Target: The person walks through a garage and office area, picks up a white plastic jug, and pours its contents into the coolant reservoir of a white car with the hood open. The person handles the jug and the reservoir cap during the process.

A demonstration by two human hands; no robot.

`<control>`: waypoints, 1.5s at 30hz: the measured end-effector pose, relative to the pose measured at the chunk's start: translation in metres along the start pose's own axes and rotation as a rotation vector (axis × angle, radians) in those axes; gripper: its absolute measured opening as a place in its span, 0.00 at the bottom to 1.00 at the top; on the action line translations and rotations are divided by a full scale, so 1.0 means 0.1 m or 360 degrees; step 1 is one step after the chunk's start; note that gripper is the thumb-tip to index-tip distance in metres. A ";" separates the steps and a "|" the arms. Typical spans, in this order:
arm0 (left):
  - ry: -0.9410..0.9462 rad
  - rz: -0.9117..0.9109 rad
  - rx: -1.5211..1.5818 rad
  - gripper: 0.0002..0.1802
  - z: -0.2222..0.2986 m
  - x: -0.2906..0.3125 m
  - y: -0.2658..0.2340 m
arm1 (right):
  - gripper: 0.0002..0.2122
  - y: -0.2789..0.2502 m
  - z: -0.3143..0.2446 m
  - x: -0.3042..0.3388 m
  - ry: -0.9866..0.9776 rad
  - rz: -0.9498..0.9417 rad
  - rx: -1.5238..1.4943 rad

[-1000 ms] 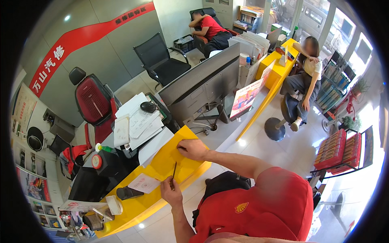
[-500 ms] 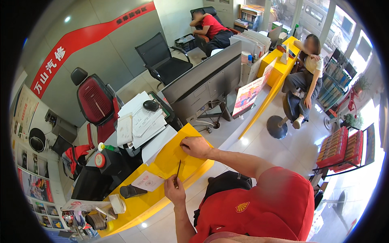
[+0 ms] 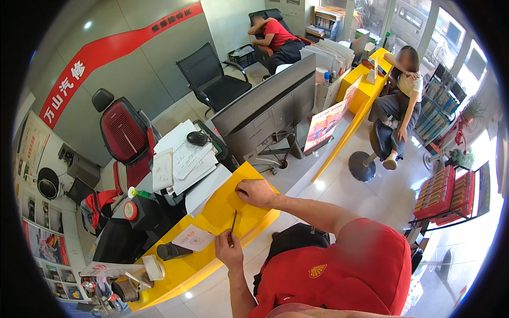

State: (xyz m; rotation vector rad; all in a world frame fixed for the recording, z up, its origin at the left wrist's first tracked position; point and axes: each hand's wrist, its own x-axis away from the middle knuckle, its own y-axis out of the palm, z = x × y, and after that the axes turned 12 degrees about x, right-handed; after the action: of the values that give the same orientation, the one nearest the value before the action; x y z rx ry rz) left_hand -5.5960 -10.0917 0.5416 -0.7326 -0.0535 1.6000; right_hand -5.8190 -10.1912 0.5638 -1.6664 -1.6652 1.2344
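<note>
My left hand (image 3: 229, 249) is closed around a slim dark pen-like stick (image 3: 234, 221). Its pointed end sticks up over the yellow counter (image 3: 217, 204), near the front edge. Farther along to the right, my right hand (image 3: 256, 192) lies palm down on the countertop, fingers loosely bent. Nothing shows in it. Just left of my left hand is a white card or booklet with red print (image 3: 194, 237). A dark cylindrical object (image 3: 172, 250) sits beside that card.
Behind the counter are a monitor (image 3: 265, 106), stacked papers (image 3: 183, 153) with a black mouse (image 3: 196, 138), and a red-and-black chair (image 3: 124, 130). One person (image 3: 278, 37) reclines at the back; another (image 3: 405, 95) sits at right. A rack with red boxes (image 3: 448, 196) stands at far right.
</note>
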 end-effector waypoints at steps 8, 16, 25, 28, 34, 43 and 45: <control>-0.0003 0.0009 -0.0030 0.07 0.01 -0.02 0.02 | 0.10 -0.03 0.00 -0.01 0.0018 -0.0008 -0.0032; -0.0037 -0.0020 -0.0066 0.08 0.03 0.05 -0.03 | 0.10 -0.01 -0.04 0.06 0.0009 0.0007 -0.0023; -0.0023 -0.0002 -0.0040 0.08 0.05 0.09 -0.05 | 0.09 0.04 -0.08 0.13 -0.0007 0.0045 -0.0058; -0.0024 -0.0013 -0.0051 0.08 0.04 -0.07 0.04 | 0.09 -0.01 0.07 -0.08 -0.0005 0.0042 -0.0050; -0.0012 -0.0005 -0.0058 0.08 0.03 0.07 -0.03 | 0.09 0.02 -0.03 0.06 -0.0005 0.0037 -0.0058; -0.0039 -0.0007 -0.0059 0.08 0.04 0.01 0.01 | 0.09 -0.01 0.00 0.02 -0.0003 0.0022 -0.0041; -0.0058 -0.0015 -0.0028 0.08 0.04 0.03 0.00 | 0.09 0.00 -0.02 0.05 -0.0012 0.0122 -0.0079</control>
State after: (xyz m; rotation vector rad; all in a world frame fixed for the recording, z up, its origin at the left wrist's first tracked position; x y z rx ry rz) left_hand -5.5979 -10.0875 0.5437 -0.7159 -0.0979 1.6060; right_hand -5.8180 -10.1860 0.5637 -1.7724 -1.6629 1.2465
